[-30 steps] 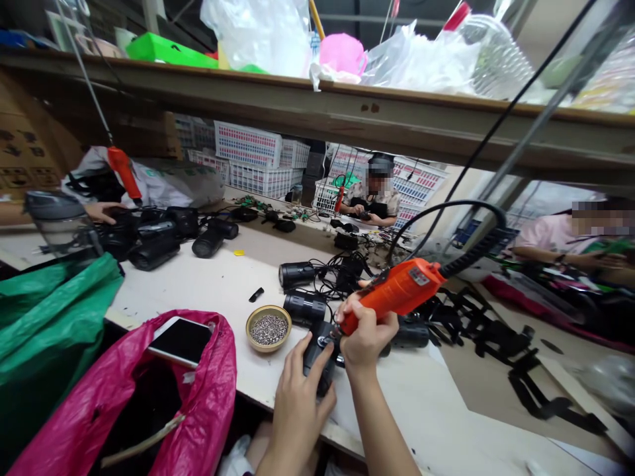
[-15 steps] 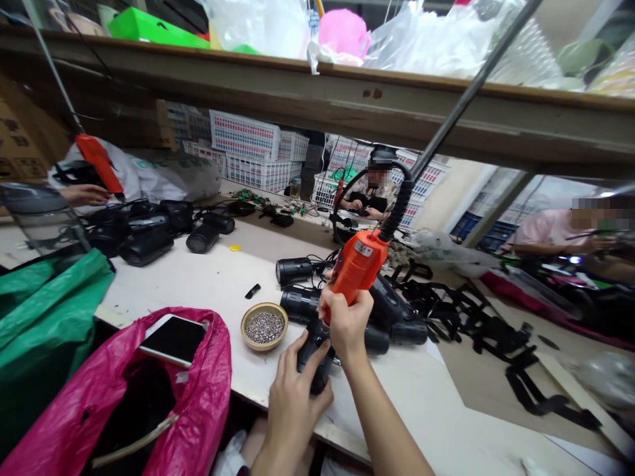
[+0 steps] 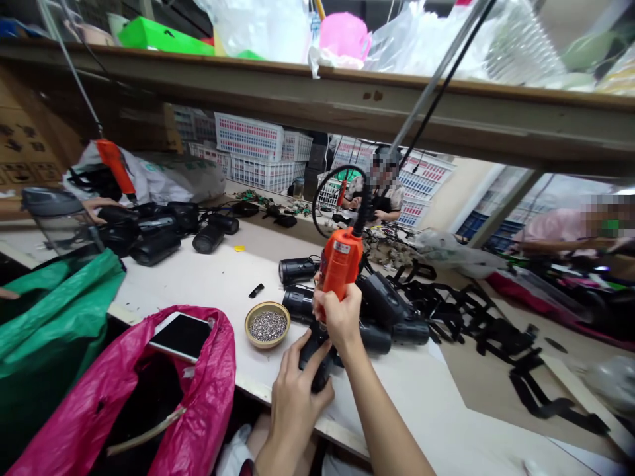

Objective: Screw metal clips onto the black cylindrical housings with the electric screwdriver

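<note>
The right hand is clamped on an orange screwdriver held nearly upright (its tip hidden) over a black camera near the desk edge. The left hand grips that camera, beside a screw bowl.

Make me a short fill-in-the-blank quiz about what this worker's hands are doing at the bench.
1. The right hand grips an electric screwdriver coloured ____.
2. The left hand steadies a ____ camera housing on the table.
3. The small bowl holds ____.
4. The phone lies on a ____ bag.

Missing: orange; black; screws; pink
</note>
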Demonstrator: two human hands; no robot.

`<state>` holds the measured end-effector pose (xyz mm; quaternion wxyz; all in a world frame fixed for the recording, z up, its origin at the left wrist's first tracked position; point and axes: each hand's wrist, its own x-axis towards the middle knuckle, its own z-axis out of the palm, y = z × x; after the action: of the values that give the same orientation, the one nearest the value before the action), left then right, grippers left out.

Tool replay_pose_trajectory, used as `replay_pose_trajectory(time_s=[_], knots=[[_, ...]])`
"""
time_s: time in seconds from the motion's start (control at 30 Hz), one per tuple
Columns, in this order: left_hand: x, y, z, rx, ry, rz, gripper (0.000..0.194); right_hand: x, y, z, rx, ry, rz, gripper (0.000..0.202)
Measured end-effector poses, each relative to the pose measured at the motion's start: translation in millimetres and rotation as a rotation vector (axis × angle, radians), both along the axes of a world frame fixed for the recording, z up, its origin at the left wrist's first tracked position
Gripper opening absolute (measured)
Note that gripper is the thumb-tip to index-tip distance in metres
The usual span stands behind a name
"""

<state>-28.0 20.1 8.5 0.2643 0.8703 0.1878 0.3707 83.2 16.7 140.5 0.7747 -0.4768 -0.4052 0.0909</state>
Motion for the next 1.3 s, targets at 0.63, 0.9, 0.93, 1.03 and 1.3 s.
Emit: replay_pose_trajectory(time_s=[0.63, 0.9, 0.93, 1.03, 1.3], knots=[[8.1, 129.4, 67.5, 0.053, 0.612, 0.032, 0.013, -3.4, -126.3, -13.6, 0.257, 0.199, -0.523, 0.032], [9.7, 132.7, 73.4, 0.036, 0.601, -0.039, 0.014, -17.9, -116.8, -22.4, 0.198, 0.214, -0.329, 0.039], [7.7, 134.1, 72.3, 0.026, 0.559, -0.051, 0.015, -19.1, -115.7, -22.1, 0.199, 0.213, -0.311, 0.039], [2.0, 138.2, 67.7, -0.007, 0.444, -0.083, 0.025, -21.9, -113.7, -21.3, 0.204, 0.211, -0.285, 0.041], [-10.6, 139.7, 58.0, -0.089, 0.216, -0.144, 0.026, -25.8, -112.0, -21.9, 0.209, 0.227, -0.260, 0.041]])
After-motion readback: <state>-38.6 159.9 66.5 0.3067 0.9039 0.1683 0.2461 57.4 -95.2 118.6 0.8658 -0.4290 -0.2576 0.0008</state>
